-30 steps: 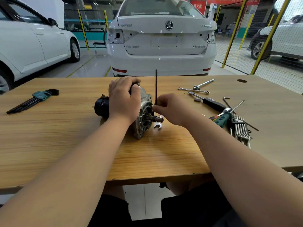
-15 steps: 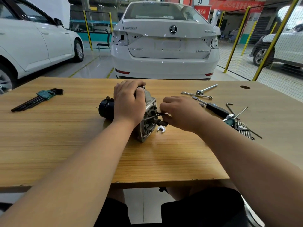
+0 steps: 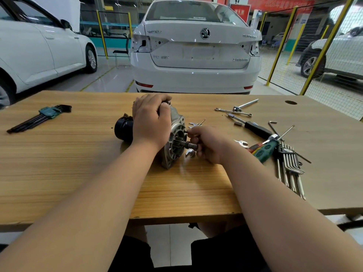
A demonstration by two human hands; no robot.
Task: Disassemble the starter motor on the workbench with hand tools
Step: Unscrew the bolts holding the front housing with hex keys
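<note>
- Left hand [image 3: 151,122] clamps the silver-and-black starter motor [image 3: 173,138]; if that hold slackens, it may roll.
- Right hand [image 3: 208,144] pinches a thin dark key [image 3: 187,131] at its face; tilted, it could slip.

The left hand [image 3: 151,122] covers the middle of the starter motor [image 3: 174,143], so only its two ends show. The right hand [image 3: 208,144] hides nearly all of the thin tool [image 3: 186,131] it pinches, and the wrench ends [image 3: 193,125] peeking out around that hand may be one wrench or two.
</note>
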